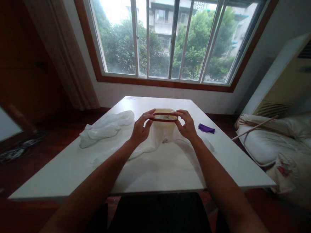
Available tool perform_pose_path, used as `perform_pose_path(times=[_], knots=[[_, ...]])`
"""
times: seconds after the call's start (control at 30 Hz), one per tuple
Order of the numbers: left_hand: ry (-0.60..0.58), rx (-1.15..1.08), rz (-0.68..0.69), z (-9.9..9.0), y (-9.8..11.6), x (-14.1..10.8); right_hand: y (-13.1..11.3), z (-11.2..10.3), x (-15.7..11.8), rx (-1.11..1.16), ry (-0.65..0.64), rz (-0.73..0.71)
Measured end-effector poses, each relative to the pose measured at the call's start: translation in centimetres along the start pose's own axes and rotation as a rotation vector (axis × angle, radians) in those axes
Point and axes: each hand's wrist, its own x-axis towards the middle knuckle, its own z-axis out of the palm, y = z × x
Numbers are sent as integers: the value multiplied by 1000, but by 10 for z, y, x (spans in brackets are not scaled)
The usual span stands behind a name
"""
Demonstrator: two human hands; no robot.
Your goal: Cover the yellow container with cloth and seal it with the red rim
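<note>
Both hands hold a dark red oval ring [166, 120] above the middle of the white table [168, 167]. My left hand [143, 125] grips its left end between thumb and fingers, and my right hand [184, 124] grips the right end the same way. Inside the ring a pale surface with a grey patch shows. Just behind and below the ring is a pale yellowish item [164, 128], partly hidden by it. Thin white cloth [153, 141] hangs down from there and spreads over the tabletop, with a small dark spot on it.
Crumpled white fabric [108, 127] lies on the table's left part. A folded purple cloth [206, 128] is at the right. Beyond the right edge stand a cushioned seat [265, 138] with a thin stick [254, 128] and a tall air conditioner [288, 76]. A window is behind the table.
</note>
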Motion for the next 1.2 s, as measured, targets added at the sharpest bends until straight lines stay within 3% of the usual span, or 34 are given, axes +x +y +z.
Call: perform_pose_path(times=[0.13, 0.4, 0.47, 0.57, 0.73, 1.03, 1.2], knots=[[12, 76, 20, -4, 0, 1, -1, -2, 2, 19, -4, 0], [151, 237, 4, -8, -2, 5, -7, -2, 0, 8, 40, -58], [132, 282, 9, -6, 0, 4, -3, 1, -1, -46, 78, -49], [11, 339, 51, -1, 6, 2, -1, 6, -2, -145, 99, -9], [-161, 353, 94, 9, 9, -2, -6, 12, -4, -153, 24, -28], [-60, 289, 35, 7, 7, -1, -14, 8, -3, -42, 84, -67], [-29, 275, 30, 9, 5, 0, -13, 14, -3, -2, 40, -53]])
